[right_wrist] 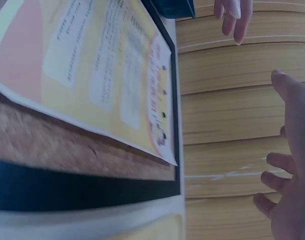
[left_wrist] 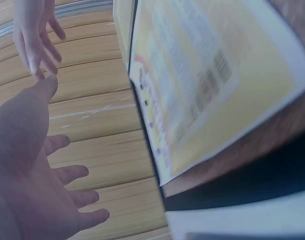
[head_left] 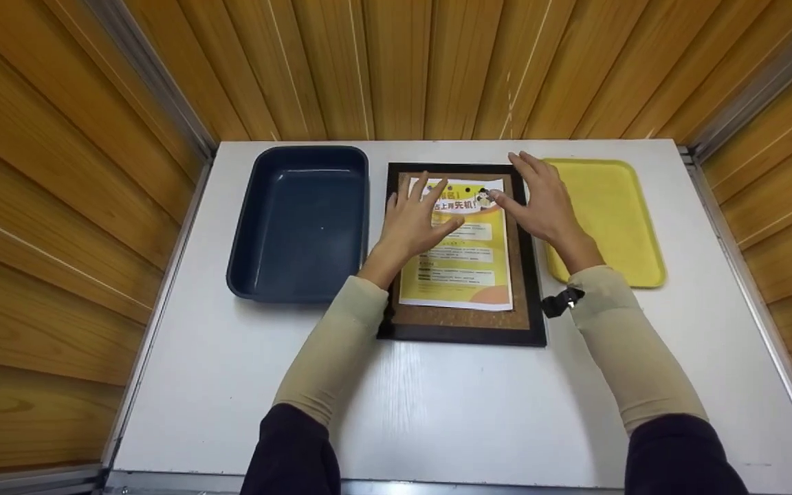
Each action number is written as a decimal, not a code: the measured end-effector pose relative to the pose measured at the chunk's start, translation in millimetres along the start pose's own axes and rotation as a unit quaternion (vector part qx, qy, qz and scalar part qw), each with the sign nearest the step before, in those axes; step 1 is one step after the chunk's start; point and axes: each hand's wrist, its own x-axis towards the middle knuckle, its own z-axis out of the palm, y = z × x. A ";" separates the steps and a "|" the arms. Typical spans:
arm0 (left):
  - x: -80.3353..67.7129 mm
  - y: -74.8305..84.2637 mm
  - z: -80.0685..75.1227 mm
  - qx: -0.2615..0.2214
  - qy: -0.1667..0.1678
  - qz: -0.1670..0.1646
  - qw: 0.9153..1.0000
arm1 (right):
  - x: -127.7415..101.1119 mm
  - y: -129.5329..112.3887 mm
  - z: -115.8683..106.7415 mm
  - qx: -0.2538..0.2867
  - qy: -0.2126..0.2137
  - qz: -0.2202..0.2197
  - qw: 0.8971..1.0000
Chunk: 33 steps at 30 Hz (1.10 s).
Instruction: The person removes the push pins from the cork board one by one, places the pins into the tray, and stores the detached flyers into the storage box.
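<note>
Head view: left hand (head_left: 413, 223) and right hand (head_left: 540, 203) lay spread over the flyer (head_left: 461, 258) on the corkboard (head_left: 461, 313), gripping nothing; Chinese print too small to read. Left wrist: flyer (left_wrist: 207, 85) blurred; fingers (left_wrist: 75, 197) splayed. Right wrist: fingers (right_wrist: 272, 180) splayed, palm cut off; text illegible.

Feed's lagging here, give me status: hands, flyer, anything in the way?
Left hand and right hand open, fingers spread over the flyer. Flyer lies flat on black-framed cork board. Navy bin left, yellow tray right, both off the board.
</note>
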 end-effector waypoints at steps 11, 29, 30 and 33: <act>-13.9 1.8 40.4 -0.034 -0.044 0.004 0.998 | 17.8 22.9 40.5 0.081 -0.017 0.044 0.996; -39.7 -5.6 56.8 0.041 -0.135 0.027 0.990 | 11.5 41.7 75.8 0.159 -0.047 0.189 0.968; -41.1 -6.1 57.1 0.043 -0.136 0.026 0.989 | 11.7 41.7 77.5 0.159 -0.047 0.192 0.967; -45.8 -8.9 57.1 0.044 -0.141 0.020 0.989 | 12.9 39.3 84.1 0.155 -0.053 0.191 0.968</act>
